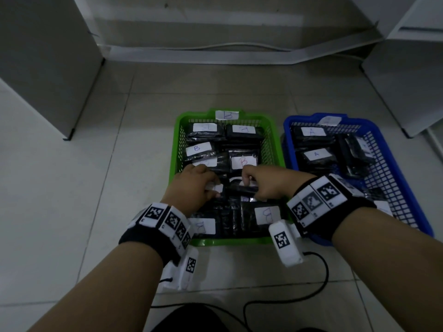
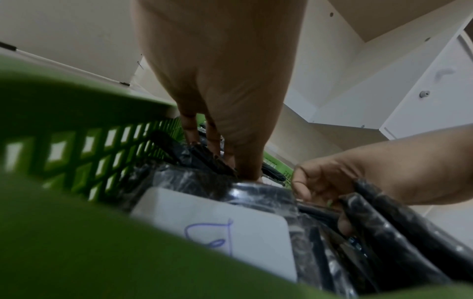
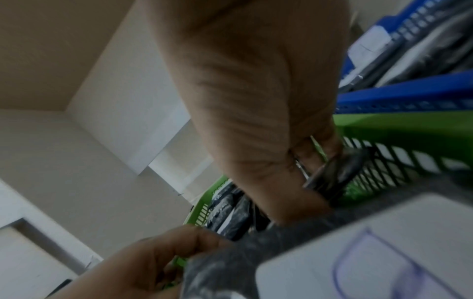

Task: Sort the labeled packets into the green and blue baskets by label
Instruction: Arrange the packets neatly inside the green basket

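Both wrists reaching over green basket (image 1: 230, 241) near edge; left hand (image 1: 191, 185) and right hand (image 1: 266, 183) pinching one black packet (image 1: 242, 189) mid-basket, sorting step underway; next: reading its label, maybe moving to blue basket (image 1: 393, 173)
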Demonstrator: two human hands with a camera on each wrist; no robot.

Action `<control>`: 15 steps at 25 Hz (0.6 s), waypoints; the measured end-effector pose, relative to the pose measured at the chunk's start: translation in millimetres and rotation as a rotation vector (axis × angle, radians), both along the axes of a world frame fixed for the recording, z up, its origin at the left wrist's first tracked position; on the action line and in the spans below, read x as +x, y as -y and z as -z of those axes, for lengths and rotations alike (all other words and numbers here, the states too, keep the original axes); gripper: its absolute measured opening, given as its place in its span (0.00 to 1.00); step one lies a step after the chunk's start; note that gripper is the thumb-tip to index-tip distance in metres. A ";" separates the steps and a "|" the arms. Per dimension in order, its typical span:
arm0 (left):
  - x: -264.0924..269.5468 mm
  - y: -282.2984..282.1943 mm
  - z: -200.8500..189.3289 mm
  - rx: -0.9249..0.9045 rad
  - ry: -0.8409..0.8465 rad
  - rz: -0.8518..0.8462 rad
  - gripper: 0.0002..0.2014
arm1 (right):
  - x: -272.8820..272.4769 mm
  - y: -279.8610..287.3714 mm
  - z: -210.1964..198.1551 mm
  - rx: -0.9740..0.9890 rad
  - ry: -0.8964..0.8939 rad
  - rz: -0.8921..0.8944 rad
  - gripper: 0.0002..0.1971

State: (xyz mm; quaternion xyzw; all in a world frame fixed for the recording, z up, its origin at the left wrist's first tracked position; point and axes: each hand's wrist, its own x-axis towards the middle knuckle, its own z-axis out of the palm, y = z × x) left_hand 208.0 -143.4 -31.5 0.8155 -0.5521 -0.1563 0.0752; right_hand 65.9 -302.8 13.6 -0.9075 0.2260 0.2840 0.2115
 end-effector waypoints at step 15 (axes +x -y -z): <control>-0.9 -4.2 -1.0 -0.046 0.044 -0.022 0.17 | -3.2 5.9 18.4 -0.136 0.148 0.027 0.11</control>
